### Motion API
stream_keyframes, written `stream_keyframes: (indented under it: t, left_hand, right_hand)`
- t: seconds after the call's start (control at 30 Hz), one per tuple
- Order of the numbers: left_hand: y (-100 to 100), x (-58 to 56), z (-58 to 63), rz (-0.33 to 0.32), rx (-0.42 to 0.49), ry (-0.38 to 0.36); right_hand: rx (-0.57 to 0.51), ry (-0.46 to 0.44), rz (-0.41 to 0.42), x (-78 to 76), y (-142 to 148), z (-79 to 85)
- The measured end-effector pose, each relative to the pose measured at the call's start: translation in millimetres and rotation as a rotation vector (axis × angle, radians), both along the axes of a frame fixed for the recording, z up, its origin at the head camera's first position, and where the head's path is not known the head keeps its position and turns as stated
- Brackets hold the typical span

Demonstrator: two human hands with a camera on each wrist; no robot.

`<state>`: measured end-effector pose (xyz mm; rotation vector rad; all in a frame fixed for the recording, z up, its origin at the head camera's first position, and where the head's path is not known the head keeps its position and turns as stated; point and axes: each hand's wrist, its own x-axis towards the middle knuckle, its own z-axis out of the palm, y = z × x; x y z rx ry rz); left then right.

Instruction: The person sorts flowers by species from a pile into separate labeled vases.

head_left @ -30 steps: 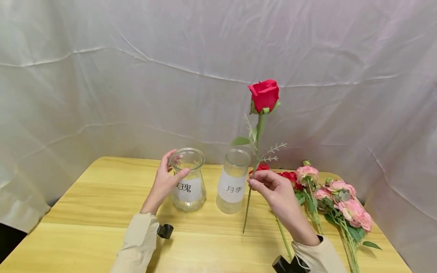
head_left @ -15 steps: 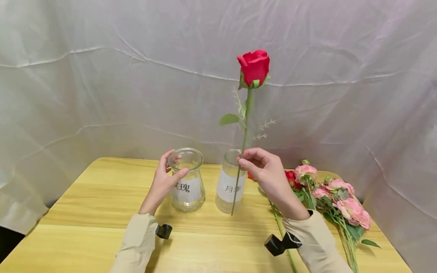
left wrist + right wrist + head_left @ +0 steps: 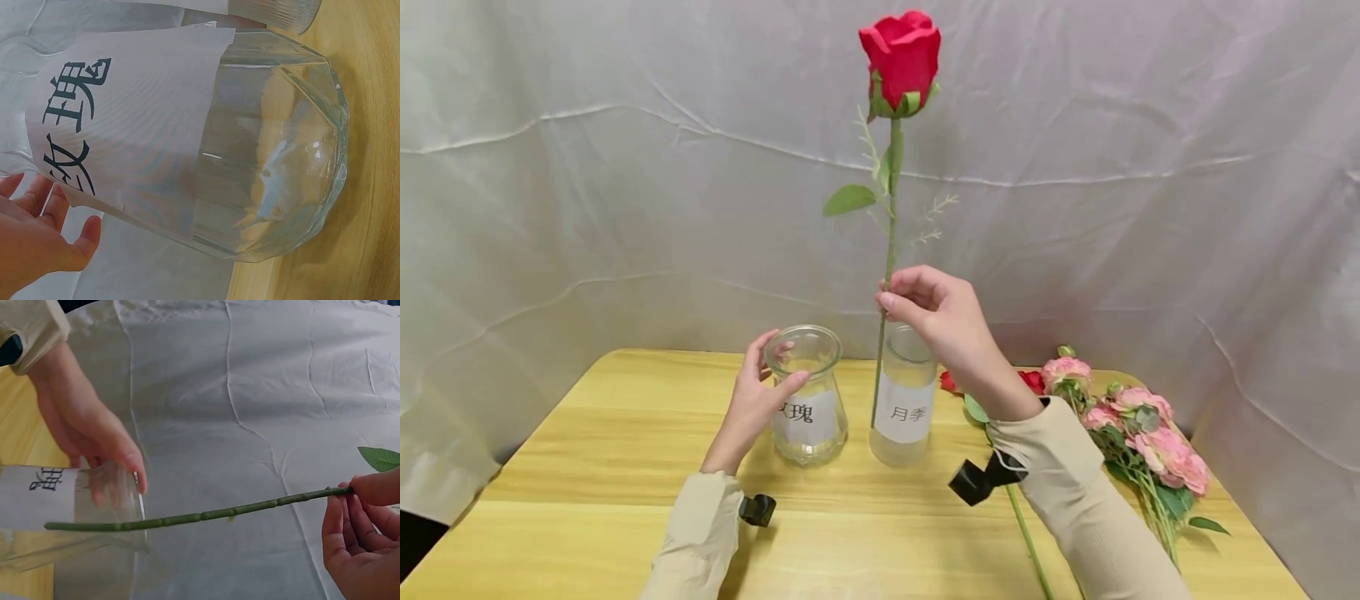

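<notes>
My left hand (image 3: 748,408) holds the wide-necked glass vase (image 3: 811,450) from its left side, thumb at the front near the rim and fingers behind. A white paper label (image 3: 125,125) with dark characters is on this vase. My right hand (image 3: 943,321) pinches the stem (image 3: 200,517) of a red rose (image 3: 901,62) between thumb and fingers. The rose stands upright. Its stem's lower end hangs in front of the straight glass vase (image 3: 898,450) in the head view. In the right wrist view the stem crosses in front of the left hand's vase.
Pink flowers (image 3: 1168,458) with leaves and stems lie at the table's right side. More red blooms (image 3: 1032,381) lie partly hidden behind the right forearm. The straight vase carries its own label (image 3: 904,408). A grey cloth (image 3: 700,208) hangs behind the wooden table (image 3: 587,467).
My right hand has raised the rose and carried it leftward, from right of the straight vase to its left edge. My left hand has stayed at its vase.
</notes>
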<state>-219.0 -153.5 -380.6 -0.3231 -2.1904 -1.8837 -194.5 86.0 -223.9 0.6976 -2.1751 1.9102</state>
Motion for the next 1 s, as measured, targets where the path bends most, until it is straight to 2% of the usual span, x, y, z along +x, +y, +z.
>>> stream_keyframes:
  t: [0.4,0.73,0.83,1.0]
  left_hand:
    - [-4,1.7,-1.3,0.009,0.012,-0.004]
    - [0,-3.8,-1.0,-0.014,0.021,0.002]
    - [-1,-4.6,-0.8,-0.001,0.018,0.004]
    - [-2,-3.9,-1.4,0.003,0.017,-0.007]
  right_hand:
    - [-0.087,0.013,-0.016,-18.9,-24,25.6]
    - [-0.138,0.025,-0.068,-39.6,-44,45.9]
    - [-0.146,0.023,-0.064,-44.4,-52,46.9]
    - [-0.122,-0.011,-0.062,-51.5,-62,38.8]
